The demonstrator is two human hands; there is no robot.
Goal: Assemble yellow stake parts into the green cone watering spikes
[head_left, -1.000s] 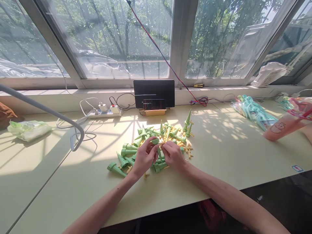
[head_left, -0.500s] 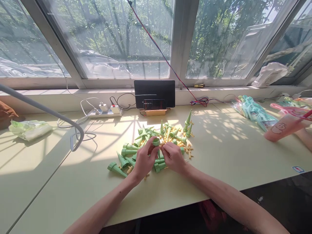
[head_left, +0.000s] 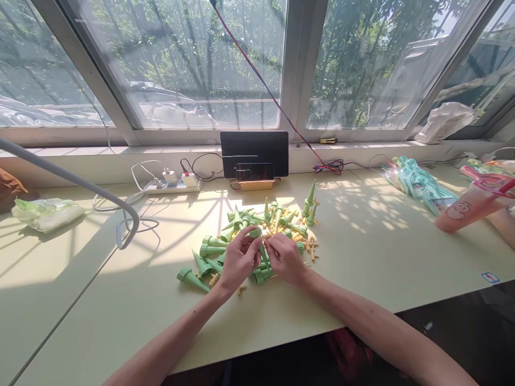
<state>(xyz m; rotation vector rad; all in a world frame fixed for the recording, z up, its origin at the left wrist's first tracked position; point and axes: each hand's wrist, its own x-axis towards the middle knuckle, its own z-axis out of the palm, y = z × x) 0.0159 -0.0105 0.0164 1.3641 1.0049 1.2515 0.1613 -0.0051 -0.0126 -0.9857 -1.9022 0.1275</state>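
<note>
while sunlight patterns the smooth, pale yellow-green bench [head_left: 362, 257] in the head view, the left hand [head_left: 240, 258] has its grip closed around a green plastic cone [head_left: 255, 233] with a broad round collar. this cone sits between the two hands, its wide end up and its narrow point slanting down. the right hand [head_left: 286, 257] is just beside it, thumb and fingertips drawn together; whether this grip pinches a small piece cannot be told, because the fingers hide it.

around and beyond the hands lie other green plastic cones [head_left: 186, 274], smooth and tapered with ribbed collars, heaped at various angles. mixed among them are small yellow plastic fittings [head_left: 311, 246], slim-armed and branched, some cross-shaped. a slender green stacked cone [head_left: 309, 200] stands upright at the heap's far right edge.

farther back, a flat, glossy black screen [head_left: 254, 145] stands behind a dark phone-like slab [head_left: 255, 171], above a tan cardboard-like block [head_left: 256, 185]. to the right rest a translucent pink tumbler [head_left: 454, 213] with a line-drawn figure and glossy, film-wrapped teal looped pieces [head_left: 418, 181]. to the left are a crumpled, soft, pale green packet [head_left: 48, 214] and a smooth, bent grey tube [head_left: 134, 221].
</note>
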